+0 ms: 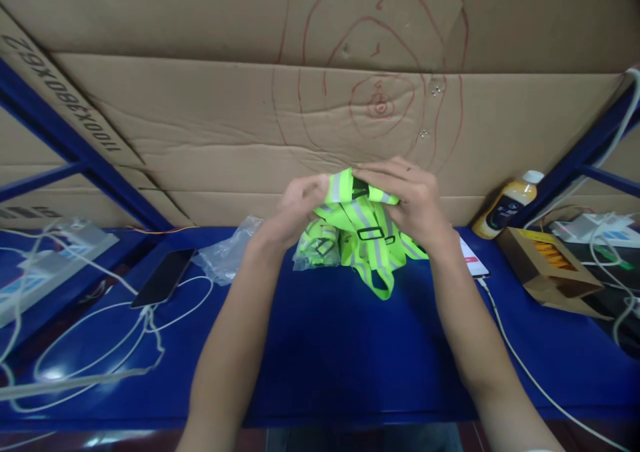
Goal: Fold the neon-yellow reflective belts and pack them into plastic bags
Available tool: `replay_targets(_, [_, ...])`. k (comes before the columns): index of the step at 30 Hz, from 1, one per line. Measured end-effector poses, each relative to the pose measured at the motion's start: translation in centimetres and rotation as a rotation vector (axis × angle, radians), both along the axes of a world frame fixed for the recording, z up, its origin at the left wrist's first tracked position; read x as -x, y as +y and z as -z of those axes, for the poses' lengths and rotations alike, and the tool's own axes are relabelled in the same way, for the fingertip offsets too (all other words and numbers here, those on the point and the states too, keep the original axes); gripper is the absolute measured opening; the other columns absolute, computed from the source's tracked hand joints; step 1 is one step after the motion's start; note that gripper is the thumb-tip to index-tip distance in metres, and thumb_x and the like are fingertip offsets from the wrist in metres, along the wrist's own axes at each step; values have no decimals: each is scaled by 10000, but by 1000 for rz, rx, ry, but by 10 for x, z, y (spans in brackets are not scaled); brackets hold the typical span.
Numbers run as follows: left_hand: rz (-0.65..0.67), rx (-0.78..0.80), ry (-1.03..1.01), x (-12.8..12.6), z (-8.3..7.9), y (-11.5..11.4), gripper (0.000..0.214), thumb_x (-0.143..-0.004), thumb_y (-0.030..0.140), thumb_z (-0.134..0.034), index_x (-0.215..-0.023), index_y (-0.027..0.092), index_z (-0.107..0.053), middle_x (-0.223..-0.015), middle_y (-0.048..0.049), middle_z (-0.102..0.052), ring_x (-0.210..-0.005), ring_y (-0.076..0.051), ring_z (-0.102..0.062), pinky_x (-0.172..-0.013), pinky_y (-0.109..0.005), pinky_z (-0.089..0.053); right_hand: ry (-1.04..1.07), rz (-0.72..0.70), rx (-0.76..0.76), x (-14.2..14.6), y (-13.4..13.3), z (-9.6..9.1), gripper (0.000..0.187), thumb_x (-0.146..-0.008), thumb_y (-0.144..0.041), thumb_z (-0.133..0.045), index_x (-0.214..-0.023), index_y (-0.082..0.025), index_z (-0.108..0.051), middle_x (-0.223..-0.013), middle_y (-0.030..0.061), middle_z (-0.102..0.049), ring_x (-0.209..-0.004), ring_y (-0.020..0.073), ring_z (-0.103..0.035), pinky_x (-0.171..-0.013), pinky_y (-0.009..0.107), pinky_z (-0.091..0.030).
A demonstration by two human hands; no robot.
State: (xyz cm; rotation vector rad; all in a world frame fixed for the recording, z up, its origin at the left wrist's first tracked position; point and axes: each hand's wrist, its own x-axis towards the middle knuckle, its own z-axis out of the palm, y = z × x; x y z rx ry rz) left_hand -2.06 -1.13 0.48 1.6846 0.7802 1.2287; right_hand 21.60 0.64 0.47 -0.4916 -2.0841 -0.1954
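Note:
I hold a neon yellow-green safety vest (367, 232) with grey reflective strips and black buckles above the blue table (320, 345). My left hand (295, 207) pinches its upper left edge. My right hand (407, 195) grips the folded top from the right, fingers curled over it. Loose straps hang down toward the table. Just left of it, another folded vest in a clear plastic bag (316, 247) lies on the table.
An empty clear plastic bag (227, 255) and a black phone (163, 277) with white cables (100, 339) lie at left. A yellow bottle (507, 205), a brown cardboard box (547, 265) and a white card (473, 259) sit at right. Cardboard sheets (210, 119) form the back wall.

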Motion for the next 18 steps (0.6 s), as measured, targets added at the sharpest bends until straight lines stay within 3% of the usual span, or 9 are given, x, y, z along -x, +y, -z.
replay_targets(2, [12,79,-120,-1,-4,-4,552,-785,663,-880,-1027,173,-802,-933,-82,-799,-786,-214,-750,-659,-283,-582,-6,21,-29,1,2,2,459,-977,-131,-595,-1375,-277,-768,-1398,88,-774,-1236,307,-717,-1075,495,-544])
replay_targets(5, [19,104,-154,-1,-8,-6,532,-652,466,-1019,-1045,176,-810,-952,-80,-813,-764,-211,-754,-674,-290,-607,-93,28,40,2,-3,-2,618,-900,-90,-604,-1483,-280,-680,-1478,85,-716,-1326,324,-665,-1134,530,-519])
replay_targets(9, [17,-37,-75,10,-6,-4,534,-688,389,-1013,-1152,206,-821,-1112,-95,-823,-978,-255,-779,-806,-311,-628,-171,-22,232,-3,-15,-11,756,-838,-227,-757,-1563,-278,-550,-1562,102,-642,-1430,345,-603,-1199,529,-480])
replay_targets(11, [3,-142,18,16,-6,-2,513,-722,359,-1000,-1183,218,-825,-1177,-99,-818,-1100,-271,-765,-912,-325,-616,-147,-68,319,-9,-19,-15,714,-850,-310,-796,-1521,-247,-560,-1531,118,-660,-1421,338,-616,-1187,489,-487])
replay_targets(13, [-9,-231,115,19,-5,-2,481,-760,363,-981,-1197,227,-832,-1216,-107,-814,-1169,-286,-748,-995,-351,-595,-120,-79,393,-15,-19,-18,549,-898,-373,-787,-1403,-220,-636,-1412,107,-726,-1310,310,-680,-1109,429,-519])
replay_targets(15, [-28,-283,179,17,-5,-2,449,-799,394,-955,-1202,236,-838,-1230,-111,-814,-1181,-297,-743,-1031,-379,-583,-137,-57,481,-20,-19,-20,336,-946,-444,-764,-1180,-206,-726,-1115,49,-796,-1016,244,-736,-900,342,-548])
replay_targets(18, [-87,-274,157,12,-3,0,449,-769,411,-971,-1159,228,-844,-1175,-102,-824,-1115,-291,-753,-980,-378,-596,-181,-31,553,-24,-21,-23,345,-967,-531,-750,-903,-192,-741,-714,-32,-678,-650,146,-586,-632,276,-423])
